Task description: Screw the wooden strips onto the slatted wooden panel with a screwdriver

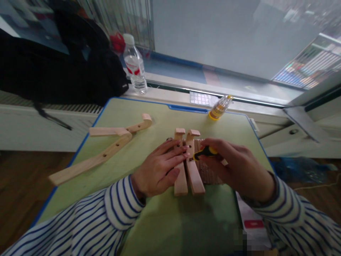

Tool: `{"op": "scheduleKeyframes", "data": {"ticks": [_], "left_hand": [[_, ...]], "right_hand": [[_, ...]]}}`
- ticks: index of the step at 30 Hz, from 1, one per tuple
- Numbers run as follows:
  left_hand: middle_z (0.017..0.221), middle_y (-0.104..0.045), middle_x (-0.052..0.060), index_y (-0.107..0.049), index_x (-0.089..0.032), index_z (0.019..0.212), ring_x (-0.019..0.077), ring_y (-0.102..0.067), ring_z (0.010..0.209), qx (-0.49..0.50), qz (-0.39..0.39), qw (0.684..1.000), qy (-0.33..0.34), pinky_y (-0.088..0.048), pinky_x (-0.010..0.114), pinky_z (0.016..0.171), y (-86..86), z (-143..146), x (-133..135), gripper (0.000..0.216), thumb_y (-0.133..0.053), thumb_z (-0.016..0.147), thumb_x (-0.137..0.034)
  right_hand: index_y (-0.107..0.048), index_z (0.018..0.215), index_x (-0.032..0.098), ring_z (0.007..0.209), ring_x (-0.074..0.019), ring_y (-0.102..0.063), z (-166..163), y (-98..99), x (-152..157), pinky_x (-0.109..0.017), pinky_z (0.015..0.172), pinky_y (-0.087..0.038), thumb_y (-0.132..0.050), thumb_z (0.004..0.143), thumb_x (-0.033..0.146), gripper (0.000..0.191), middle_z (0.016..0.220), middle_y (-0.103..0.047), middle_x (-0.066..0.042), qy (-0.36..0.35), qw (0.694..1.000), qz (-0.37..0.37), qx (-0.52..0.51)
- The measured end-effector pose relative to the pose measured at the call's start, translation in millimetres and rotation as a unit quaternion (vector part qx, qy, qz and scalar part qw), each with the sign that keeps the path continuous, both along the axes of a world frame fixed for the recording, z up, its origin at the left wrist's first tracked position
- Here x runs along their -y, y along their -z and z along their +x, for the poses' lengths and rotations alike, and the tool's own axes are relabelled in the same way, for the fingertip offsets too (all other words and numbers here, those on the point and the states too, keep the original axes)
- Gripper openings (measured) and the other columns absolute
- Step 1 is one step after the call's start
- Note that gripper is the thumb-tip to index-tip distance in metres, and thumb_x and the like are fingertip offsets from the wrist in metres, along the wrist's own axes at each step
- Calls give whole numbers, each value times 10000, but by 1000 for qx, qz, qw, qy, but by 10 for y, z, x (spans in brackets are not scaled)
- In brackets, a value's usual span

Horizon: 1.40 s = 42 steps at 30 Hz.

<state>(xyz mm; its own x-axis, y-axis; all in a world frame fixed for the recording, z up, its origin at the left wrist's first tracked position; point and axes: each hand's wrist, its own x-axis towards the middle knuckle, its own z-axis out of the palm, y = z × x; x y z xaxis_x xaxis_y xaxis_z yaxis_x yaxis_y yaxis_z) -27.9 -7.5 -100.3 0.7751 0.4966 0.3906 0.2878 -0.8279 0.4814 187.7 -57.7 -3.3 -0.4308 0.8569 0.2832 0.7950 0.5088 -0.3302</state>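
Two pale wooden pieces with hooked ends lie side by side in front of me, the left piece (181, 181) and the right piece (196, 179). My left hand (162, 165) rests flat across them, fingers stretched out over their upper parts. A black and yellow screwdriver (206, 153) is gripped in my right hand (234, 163), its tip end at a hole in the right piece. Under and beside the pieces is a brown ridged block (210, 174), partly hidden by my hands.
On the green table (154, 220), two more hooked wooden pieces lie at left, a nearer one (90, 163) and a farther one (106, 131). A yellow-capped bottle (220, 107) stands at the back edge. Behind are a water bottle (135, 67) and a black bag (66, 67) on the sill.
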Motion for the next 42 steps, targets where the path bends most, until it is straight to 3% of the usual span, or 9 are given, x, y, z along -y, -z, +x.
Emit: {"op": "scheduleKeyframes", "data": {"ticks": [9,13,16,28,34,42], "left_hand": [[1369,-458,73,-516,-143,1255,236,-253,1349,3,6,1000,-3,-240,494,1116,-5,5,6,419,-332,906,-283],[1373,-455,69,-489,-139,1279,228,-236,1355,-2,15,1000,-2,-237,488,1119,1,5,3,427,-312,913,-269],[1377,-449,68,-477,-141,1291,232,-231,1357,-4,14,1000,-2,-234,492,1118,9,3,5,430,-312,913,-262],[1394,-426,70,-484,-141,1288,236,-220,1363,-4,-11,1000,1,-212,495,1127,4,-1,11,427,-326,912,-270],[1386,-438,71,-490,-135,1285,232,-226,1361,-8,-9,1000,-3,-225,480,1126,-15,-2,18,434,-324,910,-276],[1382,-444,63,-495,-130,1280,230,-239,1358,-9,0,1000,-6,-232,472,1126,-16,-1,21,432,-325,909,-273]], "right_hand": [[-502,1201,175,815,-168,-651,39,-178,-107,-276,663,-494,-445,915,340,335,1032,-668,-80,-92,994,-32,56],[-306,1387,161,966,-215,-616,98,-285,-131,-310,728,-492,-460,900,317,534,1242,-566,-129,-128,985,-48,109],[-276,1403,164,1020,-231,-587,114,-349,-141,-337,788,-481,-491,875,301,587,1299,-518,-125,-140,979,-59,138],[-383,1310,178,877,-200,-630,71,-290,-146,-280,638,-452,-470,883,348,468,1175,-605,-111,-94,986,-38,132],[-416,1251,179,656,-179,-626,60,-243,-116,-270,514,-347,-375,922,399,397,890,-684,-73,-32,983,-42,176],[-476,1080,196,483,-129,-528,46,-144,-78,-263,472,-256,-396,911,403,279,625,-599,19,25,988,-19,152]]}}
